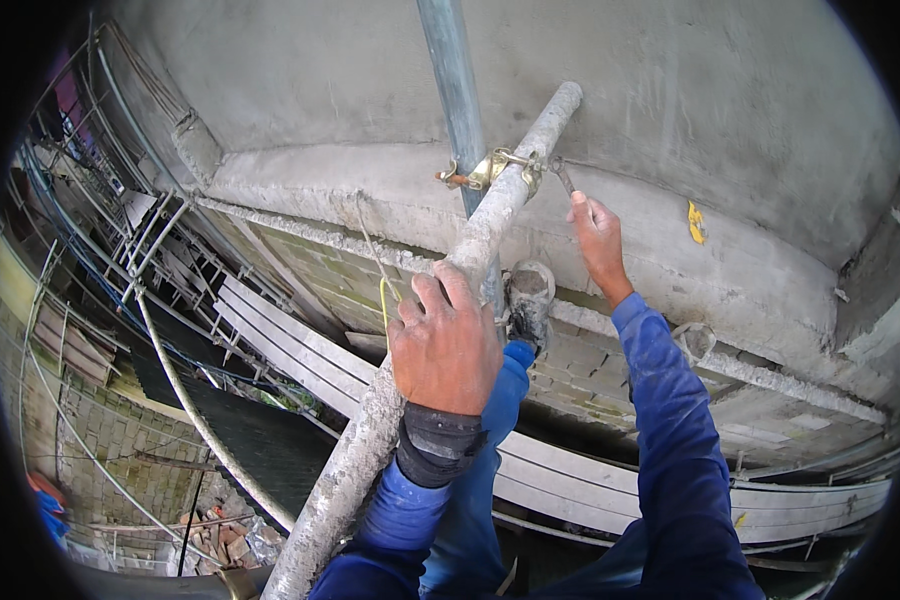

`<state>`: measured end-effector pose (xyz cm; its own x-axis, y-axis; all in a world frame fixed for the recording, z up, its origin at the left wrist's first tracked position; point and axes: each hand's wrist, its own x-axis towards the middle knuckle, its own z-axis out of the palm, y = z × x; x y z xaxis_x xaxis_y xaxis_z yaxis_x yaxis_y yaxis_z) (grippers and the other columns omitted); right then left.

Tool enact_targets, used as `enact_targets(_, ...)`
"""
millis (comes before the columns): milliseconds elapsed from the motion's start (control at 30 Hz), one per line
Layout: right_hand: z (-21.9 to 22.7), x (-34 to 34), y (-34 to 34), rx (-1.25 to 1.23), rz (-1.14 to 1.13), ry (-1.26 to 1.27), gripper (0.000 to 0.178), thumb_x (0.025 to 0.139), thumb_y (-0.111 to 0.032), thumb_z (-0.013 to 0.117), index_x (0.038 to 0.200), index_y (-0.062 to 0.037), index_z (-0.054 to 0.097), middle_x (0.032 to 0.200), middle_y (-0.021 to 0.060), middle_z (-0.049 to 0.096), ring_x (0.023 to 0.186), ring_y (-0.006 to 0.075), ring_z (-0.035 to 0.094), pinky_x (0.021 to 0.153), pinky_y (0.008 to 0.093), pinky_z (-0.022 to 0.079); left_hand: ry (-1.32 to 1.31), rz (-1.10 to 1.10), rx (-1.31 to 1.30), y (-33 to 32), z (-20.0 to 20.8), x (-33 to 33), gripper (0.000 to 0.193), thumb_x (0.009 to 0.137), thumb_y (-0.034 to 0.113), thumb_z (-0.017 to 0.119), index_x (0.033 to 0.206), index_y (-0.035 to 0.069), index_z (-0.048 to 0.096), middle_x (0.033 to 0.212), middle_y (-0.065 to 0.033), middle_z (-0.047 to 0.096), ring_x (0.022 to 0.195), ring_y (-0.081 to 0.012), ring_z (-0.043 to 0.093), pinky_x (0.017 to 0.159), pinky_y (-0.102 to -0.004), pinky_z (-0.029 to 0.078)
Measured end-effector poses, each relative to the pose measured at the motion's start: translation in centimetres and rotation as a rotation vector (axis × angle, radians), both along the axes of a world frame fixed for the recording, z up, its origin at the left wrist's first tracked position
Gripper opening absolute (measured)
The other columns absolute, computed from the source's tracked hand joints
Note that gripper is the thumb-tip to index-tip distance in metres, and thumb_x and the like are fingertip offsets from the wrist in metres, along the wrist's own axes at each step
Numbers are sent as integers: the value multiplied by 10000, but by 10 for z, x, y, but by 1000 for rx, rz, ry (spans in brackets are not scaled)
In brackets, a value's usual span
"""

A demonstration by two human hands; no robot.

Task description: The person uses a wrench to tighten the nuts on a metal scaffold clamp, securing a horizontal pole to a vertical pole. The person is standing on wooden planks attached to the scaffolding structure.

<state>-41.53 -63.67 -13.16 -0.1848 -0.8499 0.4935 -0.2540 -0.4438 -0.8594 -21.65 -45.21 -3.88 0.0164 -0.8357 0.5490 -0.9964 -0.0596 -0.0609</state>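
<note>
My left hand [448,345] lies over a mortar-crusted scaffold pipe [355,455] with its fingers curled round it. This pipe slants from the lower edge up toward the grey wall. Farther along, a metal scaffold clamp [505,168] joins it to an upright steel pipe [453,80]. My right hand [600,245] is closed on the handle of a wrench [564,178], just right of the clamp. The wrench's head is at the clamp's right side; whether it sits on a nut is too small to tell. A yellow-green cord [385,300] hangs beside my left hand.
A plastered concrete wall [750,120] with a ledge [670,235] rises ahead. Below run long slatted planks [560,478]. More scaffold poles [150,240] crowd the left, with rubble [232,540] far below. A mortar-caked pipe end [528,290] stands between my arms.
</note>
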Motion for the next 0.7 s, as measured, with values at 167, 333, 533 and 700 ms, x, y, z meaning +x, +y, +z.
enact_targets(167,-1,-15,-26,-21,41,236,527,997,-479,537,780,0,572,625,63,456,617,153,415,597,339,393,9,6,30,1,4,1,618,811,328,721,1279,-33,536,1078,-162,597,896,-327,639,746,-435,520)
enact_targets(333,14,-36,-61,-28,126,438,513,989,-487,542,870,4,626,713,126,540,677,234,497,685,378,437,14,8,40,0,3,-1,639,802,330,724,1288,-32,522,1098,-168,594,914,-335,636,757,-437,519)
enact_targets(533,11,-34,-94,-267,-99,703,509,1008,-484,477,1069,3,614,1009,240,630,995,388,601,863,453,448,26,9,42,1,4,-3,648,796,327,725,1292,-33,515,1113,-176,593,947,-342,628,770,-445,517)
enact_targets(700,-15,-9,-69,-95,-20,538,542,1046,-475,384,1042,21,602,893,236,644,888,404,632,796,466,470,19,16,33,0,4,-2,642,801,324,720,1296,-29,515,1054,-159,592,903,-333,634,743,-447,516)
